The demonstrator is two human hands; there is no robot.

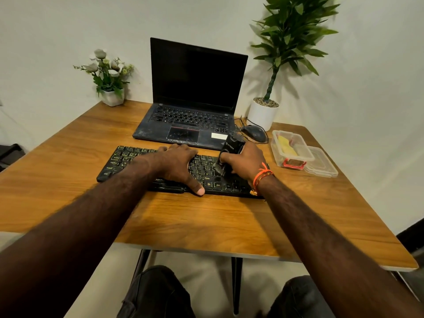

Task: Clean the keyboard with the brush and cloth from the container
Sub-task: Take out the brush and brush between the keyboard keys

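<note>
A black keyboard (128, 158) with yellow-green legends lies on the wooden table (206, 216) in front of a laptop. My left hand (176, 164) rests flat on its middle, fingers spread, thumb at the front edge. My right hand (245, 160) grips a black brush (231, 145) upright, its bristle end pressed on the keys at the right part of the keyboard. A clear plastic container (292, 149) stands to the right with a yellow cloth (285, 145) inside.
An open dark laptop (195, 92) sits behind the keyboard. A wired mouse (254, 131) lies beside it. The container's lid (321, 162) lies at the far right. A white flower pot (112, 95) and a tall potted plant (263, 113) stand at the back.
</note>
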